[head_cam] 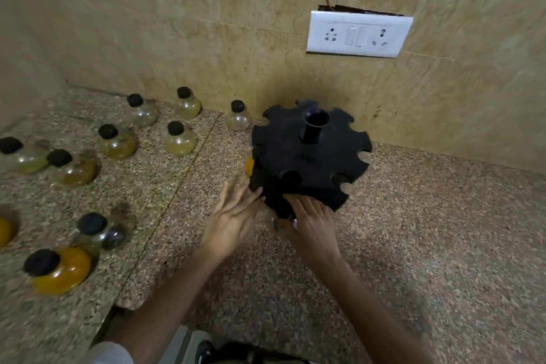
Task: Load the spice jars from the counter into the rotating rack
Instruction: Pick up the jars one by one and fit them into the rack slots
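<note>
One rack (310,156), black and notched all round its rim, with a tube sticking up from its middle, sat on the counter (428,230) right in front of both hands. The left hand (233,216) was flat and open, fingers straight, with the tips touching the rack's near-left edge. The right hand (313,221) lay on the rack's near side, fingers also pretty much straight, so open too and not gripping anything I could make out. A bit of glass (276,222) showed just by the right thumb, too blurry to say what it was. Something orange (249,164) peeked out from under the rack's rim, just beyond the left fingertips.

The jars (178,137), round glass ones with black caps, stood loose on the counter well off to the left of the left hand. I counted nine, plus an orange one cut off at the frame edge. Some held yellow or orange stuff. Up beyond the right hand, a white socket plate (359,34) was on the tiled wall (177,23).
</note>
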